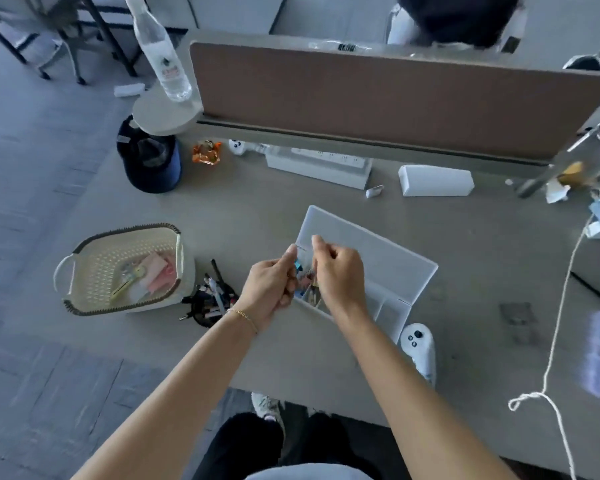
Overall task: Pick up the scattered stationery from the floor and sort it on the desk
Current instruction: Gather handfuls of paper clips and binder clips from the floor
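Head view: two bare hands work over an open organiser box on a grey desk point(465, 258).

Largest first: the desk carries a cream woven basket point(84, 292) at left, holding pink and yellow stationery. Beside it stands a black pen cup point(205, 315). At centre lies the clear organiser box point(388, 261), lid open. Above its left compartment, the left hand point(269, 289) and right hand point(340, 275) both have curled fingers pinching small clips point(300, 271), blurred.
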Action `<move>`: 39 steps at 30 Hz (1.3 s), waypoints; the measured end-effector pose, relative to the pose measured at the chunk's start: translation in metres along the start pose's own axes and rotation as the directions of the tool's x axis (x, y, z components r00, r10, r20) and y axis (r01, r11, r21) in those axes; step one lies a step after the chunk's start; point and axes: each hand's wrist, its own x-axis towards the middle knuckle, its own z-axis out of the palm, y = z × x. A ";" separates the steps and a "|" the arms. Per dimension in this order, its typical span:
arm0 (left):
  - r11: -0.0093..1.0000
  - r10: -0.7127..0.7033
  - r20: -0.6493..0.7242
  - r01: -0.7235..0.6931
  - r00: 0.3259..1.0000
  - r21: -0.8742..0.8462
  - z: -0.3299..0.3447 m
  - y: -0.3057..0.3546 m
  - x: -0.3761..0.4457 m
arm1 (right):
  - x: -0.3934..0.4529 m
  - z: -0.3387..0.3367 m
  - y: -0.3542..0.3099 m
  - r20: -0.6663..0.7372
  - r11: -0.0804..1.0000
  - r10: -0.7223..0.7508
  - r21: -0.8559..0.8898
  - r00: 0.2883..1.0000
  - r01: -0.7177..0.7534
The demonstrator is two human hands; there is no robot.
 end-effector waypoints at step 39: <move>0.879 -0.465 0.065 0.469 0.883 -0.085 0.010 -0.070 0.044 | 0.013 0.010 0.076 0.181 0.325 0.824 0.626 0.537 -0.709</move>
